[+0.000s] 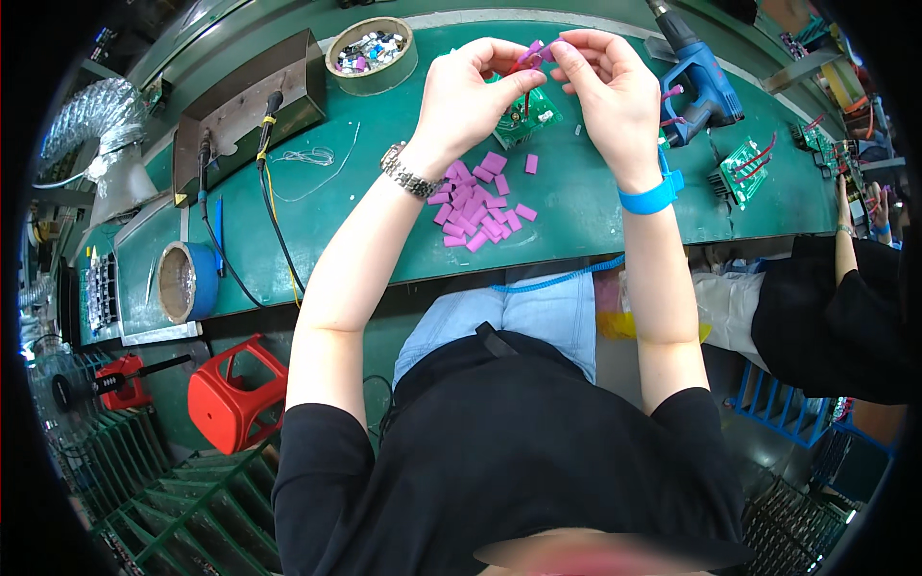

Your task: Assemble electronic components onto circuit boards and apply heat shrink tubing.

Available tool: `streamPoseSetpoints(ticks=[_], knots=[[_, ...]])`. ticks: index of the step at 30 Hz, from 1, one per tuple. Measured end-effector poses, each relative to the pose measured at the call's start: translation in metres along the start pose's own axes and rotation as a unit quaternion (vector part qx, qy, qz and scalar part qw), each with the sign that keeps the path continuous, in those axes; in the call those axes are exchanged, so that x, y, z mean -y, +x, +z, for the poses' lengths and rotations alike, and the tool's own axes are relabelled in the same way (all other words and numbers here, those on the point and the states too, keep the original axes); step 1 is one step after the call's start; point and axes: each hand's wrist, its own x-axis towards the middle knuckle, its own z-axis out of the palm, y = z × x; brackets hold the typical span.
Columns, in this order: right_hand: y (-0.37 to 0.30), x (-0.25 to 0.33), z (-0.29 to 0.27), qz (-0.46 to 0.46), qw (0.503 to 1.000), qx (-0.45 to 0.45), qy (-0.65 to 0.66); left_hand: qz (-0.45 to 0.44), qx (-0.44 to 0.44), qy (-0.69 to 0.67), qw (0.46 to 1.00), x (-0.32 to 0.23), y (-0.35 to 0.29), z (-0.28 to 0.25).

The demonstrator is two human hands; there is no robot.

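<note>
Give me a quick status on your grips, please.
Right grip pinching a purple piece. Left grip by red wire, exact hold unclear. Green circuit board below, partly hidden by left grip. Loose purple pieces nearby.

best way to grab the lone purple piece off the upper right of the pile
Probably pinch the purple piece by its long sides, from above. It lies flat, longer than wide, apart from the pile, with tabletop showing on both sides.

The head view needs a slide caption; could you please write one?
Left hand and right hand work at small purple pieces over a green circuit board.
</note>
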Motion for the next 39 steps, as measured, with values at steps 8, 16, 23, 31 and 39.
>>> streamPoseSetpoints(ticks=[8,16,23,31,39], knots=[[0.004,0.01,-0.003,0.017,0.999,0.007,-0.045,-0.013,0.021,-0.026,0.999,-0.01,0.002,0.0],[-0.003,0.02,-0.003,-0.098,0.973,0.039,-0.205,-0.015,0.012,0.008,1.0,-0.015,0.0,-0.004],[0.002,0.013,-0.008,-0.05,0.967,0.107,-0.226,0.004,0.078,0.121,0.99,-0.01,-0.004,-0.013],[0.008,0.014,-0.006,-0.015,0.956,0.183,-0.228,-0.03,0.109,0.065,0.991,-0.004,0.006,-0.049],[-0.005,-0.014,0.002,-0.135,0.885,0.217,-0.388,-0.182,-0.102,-0.125,0.97,0.045,0.109,-0.084]])
